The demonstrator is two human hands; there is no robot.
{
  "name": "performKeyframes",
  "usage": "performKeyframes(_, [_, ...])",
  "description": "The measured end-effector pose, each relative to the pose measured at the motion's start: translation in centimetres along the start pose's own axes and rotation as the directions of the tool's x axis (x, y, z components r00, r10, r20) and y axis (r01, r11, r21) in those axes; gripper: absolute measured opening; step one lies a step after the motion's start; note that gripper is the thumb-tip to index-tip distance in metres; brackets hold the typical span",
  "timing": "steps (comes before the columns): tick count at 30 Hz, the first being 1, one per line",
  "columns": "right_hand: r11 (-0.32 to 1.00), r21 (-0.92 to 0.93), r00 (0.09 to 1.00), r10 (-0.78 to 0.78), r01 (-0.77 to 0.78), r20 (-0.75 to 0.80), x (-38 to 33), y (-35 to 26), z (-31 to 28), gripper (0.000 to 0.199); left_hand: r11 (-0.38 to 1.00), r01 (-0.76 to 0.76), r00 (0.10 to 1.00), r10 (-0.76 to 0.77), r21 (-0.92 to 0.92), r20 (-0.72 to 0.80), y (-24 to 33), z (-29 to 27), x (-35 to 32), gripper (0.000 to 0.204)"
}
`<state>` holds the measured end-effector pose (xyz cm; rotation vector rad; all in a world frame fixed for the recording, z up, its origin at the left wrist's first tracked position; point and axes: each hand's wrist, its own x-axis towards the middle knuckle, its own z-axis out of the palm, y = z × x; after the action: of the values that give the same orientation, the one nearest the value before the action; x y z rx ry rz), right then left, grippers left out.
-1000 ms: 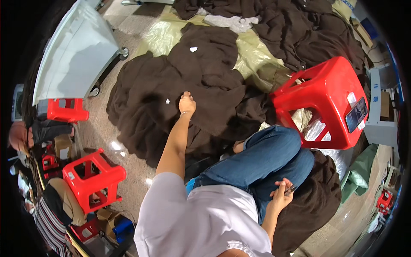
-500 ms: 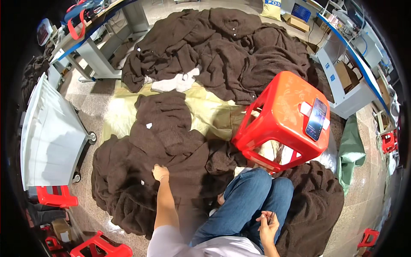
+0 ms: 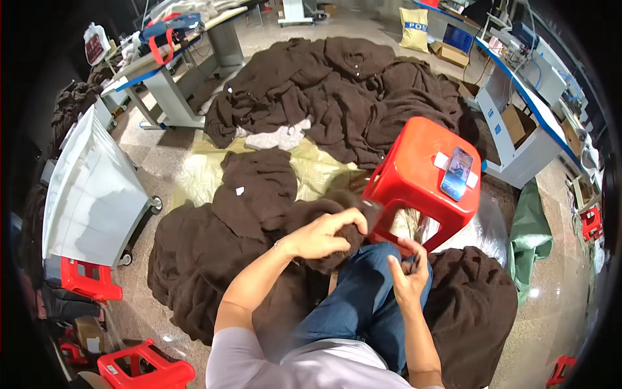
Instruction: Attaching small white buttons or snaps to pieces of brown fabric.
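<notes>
My left hand (image 3: 326,235) is curled round a bunched part of a dark brown knit garment (image 3: 330,262), raised beside my left knee. Most of that cloth spreads over a heap of brown knits (image 3: 194,259) on the floor to the left, with a small white tag (image 3: 240,191) on it. My right hand (image 3: 409,279) is held up over my right thigh, its thumb and fingers bent around a small dark thing, too little of which shows to name it. Blur smears the cloth by my left fingertips.
A red plastic stool (image 3: 421,162) bearing a phone (image 3: 457,174) stands ahead on the right. Beyond lies a large brown knit pile (image 3: 337,97), partly on yellow sheeting (image 3: 207,168). More brown cloth (image 3: 473,311) lies at my right. A white wheeled cart (image 3: 91,188) is at left.
My left hand has moved right from the spread cloth to beside my knee and lifted a bunch of it. My right hand has risen slightly. The view has shifted a little.
</notes>
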<state>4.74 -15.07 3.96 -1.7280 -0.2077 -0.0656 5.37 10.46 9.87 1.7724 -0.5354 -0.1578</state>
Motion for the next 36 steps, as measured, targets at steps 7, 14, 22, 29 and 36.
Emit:
performKeyframes(7, [0.882, -0.276, 0.923, -0.349, 0.382, 0.162, 5.5, 0.5, 3.1, 0.057, 0.932, -0.063, 0.982, 0.122, 0.356, -0.145, 8.9, 2.2, -0.1, 0.055])
performKeyframes(14, [0.925, -0.326, 0.923, -0.287, 0.196, -0.257, 6.7, 8.8, -2.4, 0.035, 0.879, -0.032, 0.944, 0.183, 0.476, -0.273, 7.0, 0.9, 0.7, 0.036])
performKeyframes(22, [0.807, -0.463, 0.684, -0.572, 0.367, -0.454, 8.3, 0.6, -10.6, 0.031, 0.748, -0.087, 0.905, 0.336, 0.658, -0.262, -0.2, 4.1, 5.8, 0.030])
performKeyframes(29, [0.641, -0.576, 0.736, -0.670, 0.507, -0.099, 5.4, -2.3, -6.5, 0.023, 0.971, -0.119, 0.862, 0.205, 0.207, -0.464, -3.5, 14.9, 8.6, 0.047])
performKeyframes(36, [0.510, -0.847, 0.912, -0.402, 0.152, -0.078, 7.7, 8.9, -11.4, 0.032, 0.975, -0.184, 0.945, 0.210, 0.122, -0.251, -2.0, 11.3, 9.2, 0.017])
